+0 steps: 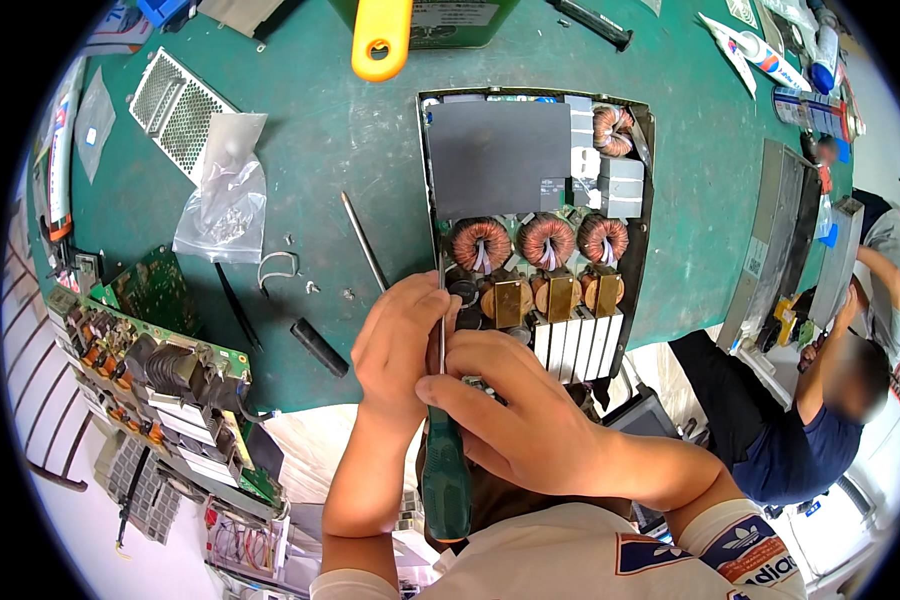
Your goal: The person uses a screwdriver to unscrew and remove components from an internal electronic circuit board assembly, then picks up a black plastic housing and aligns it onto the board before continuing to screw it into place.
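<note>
Starting at the left edge of the green work mat point(370, 140), a stack of populated green circuit boards with black coils and white blocks point(160, 390) hangs over the table's rim, and above it sit a perforated grey metal grille point(175, 105) and a clear plastic bag of small screws point(225, 195). Nearer the middle, a loose thin metal rod point(365, 242) lies at a slant, and a short black cylinder point(319, 346) rests just below and to the left of it. Next comes the person's left hand point(402, 335), fingers curled shut around the slim steel shaft of a green-handled screwdriver point(444, 465), steadying it close to the tip. The right hand point(525, 410) is closed over the top of the handle, which points back toward the person's chest, while the shaft runs up to the near left corner of an open black metal power-supply case point(536, 225); the tip itself is hidden behind the fingers. Inside the case I see a dark grey sheet, three copper-wound ring coils, brass-coloured blocks and a row of white rectangular parts. An orange plastic handle point(381, 38) lies at the mat's far edge. Further right, a long grey metal cover point(775, 245) leans at the table's side, and another person in a dark blue shirt point(815, 420) bends over beyond it.
</note>
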Action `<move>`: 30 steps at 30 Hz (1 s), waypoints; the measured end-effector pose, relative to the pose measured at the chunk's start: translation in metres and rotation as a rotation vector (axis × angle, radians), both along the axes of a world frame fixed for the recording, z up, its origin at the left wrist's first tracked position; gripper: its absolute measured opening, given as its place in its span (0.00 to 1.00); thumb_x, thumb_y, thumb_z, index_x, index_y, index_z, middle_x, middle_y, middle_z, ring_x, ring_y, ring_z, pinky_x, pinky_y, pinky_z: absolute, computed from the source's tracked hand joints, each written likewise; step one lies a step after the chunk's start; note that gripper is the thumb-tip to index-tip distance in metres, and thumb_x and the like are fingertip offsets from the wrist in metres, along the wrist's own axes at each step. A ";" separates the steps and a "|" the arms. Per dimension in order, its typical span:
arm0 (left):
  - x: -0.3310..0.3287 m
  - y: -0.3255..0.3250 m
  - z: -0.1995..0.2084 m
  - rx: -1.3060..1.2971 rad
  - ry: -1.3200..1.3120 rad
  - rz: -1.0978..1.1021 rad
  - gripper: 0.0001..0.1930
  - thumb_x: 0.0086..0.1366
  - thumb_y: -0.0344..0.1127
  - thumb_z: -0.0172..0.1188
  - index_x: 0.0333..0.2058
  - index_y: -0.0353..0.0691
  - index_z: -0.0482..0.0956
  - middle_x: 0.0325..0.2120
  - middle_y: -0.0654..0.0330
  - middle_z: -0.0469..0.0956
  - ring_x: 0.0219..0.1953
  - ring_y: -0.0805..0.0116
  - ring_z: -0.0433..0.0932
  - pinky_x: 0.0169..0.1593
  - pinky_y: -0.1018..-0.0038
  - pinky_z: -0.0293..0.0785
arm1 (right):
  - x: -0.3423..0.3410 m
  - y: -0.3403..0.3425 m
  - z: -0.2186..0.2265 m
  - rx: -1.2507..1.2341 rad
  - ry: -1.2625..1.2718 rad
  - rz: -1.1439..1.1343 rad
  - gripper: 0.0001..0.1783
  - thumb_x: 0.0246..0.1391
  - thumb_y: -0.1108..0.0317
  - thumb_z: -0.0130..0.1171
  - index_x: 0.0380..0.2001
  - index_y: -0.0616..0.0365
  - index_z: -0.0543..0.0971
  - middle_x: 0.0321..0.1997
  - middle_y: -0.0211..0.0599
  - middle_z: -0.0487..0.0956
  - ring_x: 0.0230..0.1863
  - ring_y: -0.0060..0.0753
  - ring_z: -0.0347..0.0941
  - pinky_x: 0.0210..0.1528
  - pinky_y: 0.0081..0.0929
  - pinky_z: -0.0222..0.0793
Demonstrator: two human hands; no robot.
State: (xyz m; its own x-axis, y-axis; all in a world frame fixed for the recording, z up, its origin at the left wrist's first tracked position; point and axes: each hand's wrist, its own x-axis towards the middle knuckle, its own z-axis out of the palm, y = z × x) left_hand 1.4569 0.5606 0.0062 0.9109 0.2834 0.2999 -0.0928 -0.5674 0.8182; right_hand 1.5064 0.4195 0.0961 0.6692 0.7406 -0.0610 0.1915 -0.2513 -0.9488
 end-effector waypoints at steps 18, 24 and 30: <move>0.017 0.008 0.000 0.029 -0.034 -0.073 0.16 0.47 0.19 0.70 0.37 0.33 0.79 0.31 0.53 0.81 0.34 0.51 0.82 0.39 0.62 0.81 | 0.001 0.006 -0.007 0.004 -0.041 -0.126 0.24 0.40 0.80 0.69 0.45 0.62 0.77 0.45 0.45 0.73 0.50 0.53 0.72 0.52 0.43 0.70; 0.020 0.011 -0.001 0.041 -0.001 -0.111 0.16 0.47 0.20 0.70 0.37 0.33 0.81 0.32 0.53 0.82 0.35 0.51 0.82 0.40 0.63 0.80 | 0.001 0.004 -0.010 0.009 -0.042 -0.134 0.30 0.35 0.83 0.68 0.48 0.62 0.77 0.47 0.46 0.73 0.53 0.56 0.72 0.54 0.46 0.70; 0.018 0.009 0.000 0.049 -0.008 -0.098 0.15 0.46 0.20 0.70 0.36 0.33 0.81 0.32 0.53 0.82 0.35 0.51 0.82 0.40 0.63 0.80 | -0.002 0.004 -0.007 0.011 -0.046 -0.128 0.22 0.42 0.79 0.68 0.45 0.63 0.78 0.46 0.45 0.74 0.52 0.53 0.72 0.55 0.44 0.70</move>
State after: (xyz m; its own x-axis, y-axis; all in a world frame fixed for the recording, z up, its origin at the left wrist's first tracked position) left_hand 1.4746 0.5694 0.0065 0.9312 0.1779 0.3182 -0.1560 -0.5944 0.7889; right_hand 1.5047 0.4232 0.0896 0.7599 0.6498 -0.0204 0.2018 -0.2655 -0.9428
